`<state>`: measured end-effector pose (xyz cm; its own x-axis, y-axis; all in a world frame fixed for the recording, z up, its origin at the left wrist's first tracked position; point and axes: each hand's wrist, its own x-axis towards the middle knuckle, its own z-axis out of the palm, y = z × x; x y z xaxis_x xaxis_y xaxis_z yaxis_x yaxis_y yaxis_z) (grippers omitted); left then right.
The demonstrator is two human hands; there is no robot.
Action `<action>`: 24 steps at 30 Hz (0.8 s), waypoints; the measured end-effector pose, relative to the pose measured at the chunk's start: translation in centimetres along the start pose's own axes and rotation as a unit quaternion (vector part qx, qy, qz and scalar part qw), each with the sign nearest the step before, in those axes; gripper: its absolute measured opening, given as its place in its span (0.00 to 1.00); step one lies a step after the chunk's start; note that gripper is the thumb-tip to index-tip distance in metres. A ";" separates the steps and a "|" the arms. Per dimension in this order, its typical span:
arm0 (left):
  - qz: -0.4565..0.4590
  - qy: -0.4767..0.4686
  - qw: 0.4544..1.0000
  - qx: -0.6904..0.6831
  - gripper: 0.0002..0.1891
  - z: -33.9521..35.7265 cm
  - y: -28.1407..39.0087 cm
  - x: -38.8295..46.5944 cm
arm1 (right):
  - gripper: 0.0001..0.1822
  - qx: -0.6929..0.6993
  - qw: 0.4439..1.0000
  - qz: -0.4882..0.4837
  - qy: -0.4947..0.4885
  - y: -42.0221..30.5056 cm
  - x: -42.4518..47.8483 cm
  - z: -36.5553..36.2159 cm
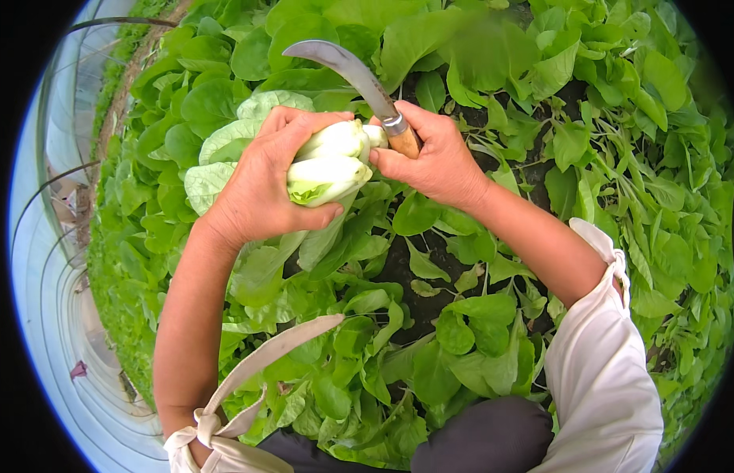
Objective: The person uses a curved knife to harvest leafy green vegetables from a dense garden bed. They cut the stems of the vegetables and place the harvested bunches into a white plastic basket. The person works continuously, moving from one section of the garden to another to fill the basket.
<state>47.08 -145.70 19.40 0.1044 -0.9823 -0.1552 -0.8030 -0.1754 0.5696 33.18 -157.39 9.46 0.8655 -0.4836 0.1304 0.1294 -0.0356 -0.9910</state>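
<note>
Two or more cut heads of leafy greens, with pale white stem bases, are bunched in my left hand. Their cut ends point right and their broad leaves spread out to the left behind my hand. My right hand grips the wooden handle of a sickle. The sickle's curved steel blade rises up and to the left, above the greens. My right thumb is at the cut ends, touching or very near them.
Dense leafy greens grow all around, with dark soil between plants. At the left stands a plastic film tunnel wall with bent hoops. My dark-clad knee is at the bottom. A sleeve tie hangs loose by my left arm.
</note>
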 end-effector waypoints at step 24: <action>-0.064 -0.182 0.964 0.182 0.29 -2.7 -0.4 1.4 | 0.07 0.067 0.948 0.276 -0.147 2.4 0.3 -5.3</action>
<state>49.15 -147.15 21.10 0.0578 -0.8548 -0.5158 -0.9567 -0.1951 0.2161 31.20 -162.29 7.00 0.9141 -0.1313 -0.3837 -0.3390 0.2720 -0.9006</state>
